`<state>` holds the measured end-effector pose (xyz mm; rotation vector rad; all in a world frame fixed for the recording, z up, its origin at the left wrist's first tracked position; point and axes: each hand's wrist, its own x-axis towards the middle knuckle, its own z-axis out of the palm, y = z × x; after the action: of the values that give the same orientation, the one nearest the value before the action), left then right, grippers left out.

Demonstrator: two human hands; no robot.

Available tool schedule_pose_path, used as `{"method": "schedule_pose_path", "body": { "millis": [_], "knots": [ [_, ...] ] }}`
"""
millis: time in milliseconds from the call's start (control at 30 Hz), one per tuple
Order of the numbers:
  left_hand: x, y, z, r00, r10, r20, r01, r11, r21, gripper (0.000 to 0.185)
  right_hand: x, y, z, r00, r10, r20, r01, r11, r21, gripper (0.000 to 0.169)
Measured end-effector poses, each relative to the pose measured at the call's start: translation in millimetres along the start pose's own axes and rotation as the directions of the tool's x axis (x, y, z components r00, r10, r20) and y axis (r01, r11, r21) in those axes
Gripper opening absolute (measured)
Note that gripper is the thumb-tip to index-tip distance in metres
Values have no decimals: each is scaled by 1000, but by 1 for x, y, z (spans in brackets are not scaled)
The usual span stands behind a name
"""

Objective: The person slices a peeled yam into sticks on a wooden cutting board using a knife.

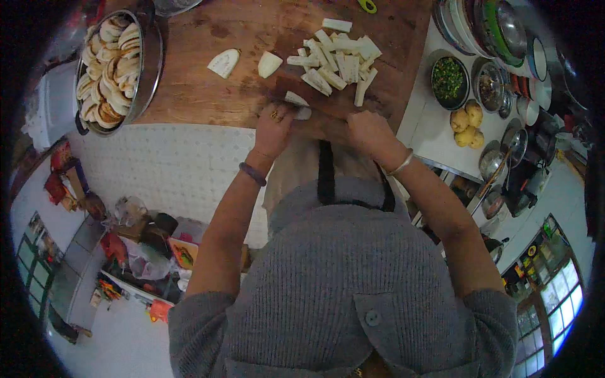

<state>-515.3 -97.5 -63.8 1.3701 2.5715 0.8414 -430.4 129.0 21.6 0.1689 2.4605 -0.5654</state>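
Near the front edge of a brown wooden table (pixel 189 104), my left hand (pixel 274 125) rests its fingertips on a pale vegetable piece (pixel 297 99). My right hand (pixel 371 134) is closed in a fist, apparently round the handle of a knife, whose dark blade (pixel 326 109) reaches towards my left fingers; the handle is hidden. Beyond my hands lies a heap of cut pale vegetable sticks (pixel 338 59). Two larger pale pieces lie to the left, one cut chunk (pixel 270 64) and one half slice (pixel 224 63).
A round metal pan of twisted dough rolls (pixel 111 71) stands at the left. On the white counter to the right are a bowl of chopped greens (pixel 450 80), several potatoes (pixel 465 124), stacked basins (pixel 505 33) and metal bowls (pixel 491 163). A green-handled tool (pixel 367 5) lies at the far edge.
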Motion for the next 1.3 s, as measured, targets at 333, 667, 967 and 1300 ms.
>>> {"method": "schedule_pose_path", "body": {
  "millis": [333, 667, 967, 1300],
  "knots": [
    [-3, 7, -3, 996, 24, -88, -25, 1000, -9, 28, 5, 19, 23, 997, -39, -62, 46, 993, 109, 20],
    [-5, 5, 3, 993, 3, -115, -5, 1000, -16, 22, 9, 3, 21, 999, -27, 38, 25, 998, 53, 19],
    [-14, 9, -5, 993, -14, -118, 15, 1000, 4, 29, -4, 5, 4, 999, -36, 17, 35, 998, 60, 21],
    [-20, 4, 6, 992, -25, -126, 17, 998, -63, 24, 6, 3, 34, 999, -33, 32, 30, 997, 65, 20]
  ]
}}
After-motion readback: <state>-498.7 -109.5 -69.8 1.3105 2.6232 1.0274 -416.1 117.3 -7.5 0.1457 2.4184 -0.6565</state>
